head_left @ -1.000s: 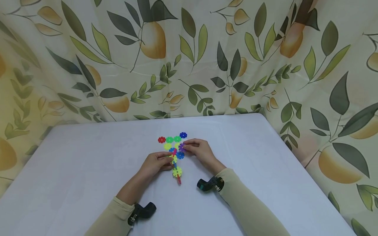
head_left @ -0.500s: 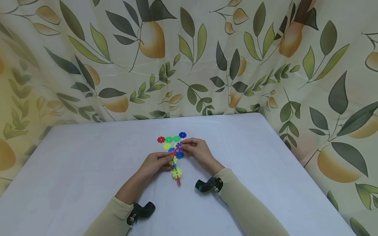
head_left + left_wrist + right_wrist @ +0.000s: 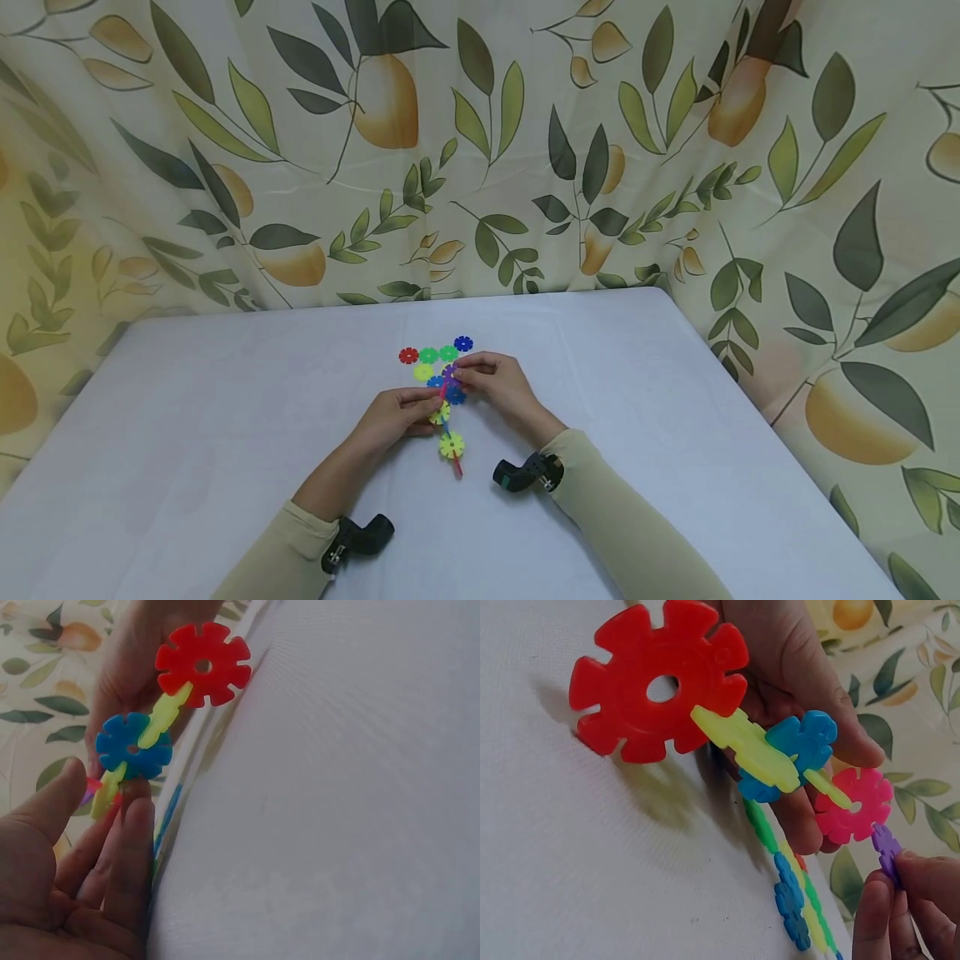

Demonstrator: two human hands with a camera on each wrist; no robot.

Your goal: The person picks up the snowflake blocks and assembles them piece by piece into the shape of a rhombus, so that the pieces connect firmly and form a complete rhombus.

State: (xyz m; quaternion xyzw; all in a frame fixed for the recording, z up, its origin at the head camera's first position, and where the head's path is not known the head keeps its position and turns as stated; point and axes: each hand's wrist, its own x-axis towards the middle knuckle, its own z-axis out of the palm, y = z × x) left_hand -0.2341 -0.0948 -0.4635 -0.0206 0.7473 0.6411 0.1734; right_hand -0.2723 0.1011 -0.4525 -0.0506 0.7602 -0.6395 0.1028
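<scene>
Slotted flower-shaped plastic discs are joined edge to edge in a chain. It runs from a red disc (image 3: 619, 709) through a yellow disc (image 3: 742, 750), a blue disc (image 3: 806, 739) and another yellow one to a pink disc (image 3: 871, 796). My left hand (image 3: 393, 417) holds this chain near its far end, thumb and fingers about the pink and yellow discs. Between thumb and fingertips my right hand (image 3: 502, 383) pinches a purple disc (image 3: 885, 851). Its edge meets the rim of the pink disc in the right wrist view; how deep the slots sit, I cannot tell.
Loose discs lie on the white table (image 3: 225, 417) just beyond my hands: a red one (image 3: 408, 356), a green one (image 3: 428, 356), a dark blue one (image 3: 463, 343), a yellow one (image 3: 423, 372) and others. A leaf-patterned curtain (image 3: 495, 242) hangs behind the table.
My right hand has moved a little left, bringing the purple disc against the pink end of the chain. The chain's red end has dipped slightly nearer to me; the left hand stays almost still.
</scene>
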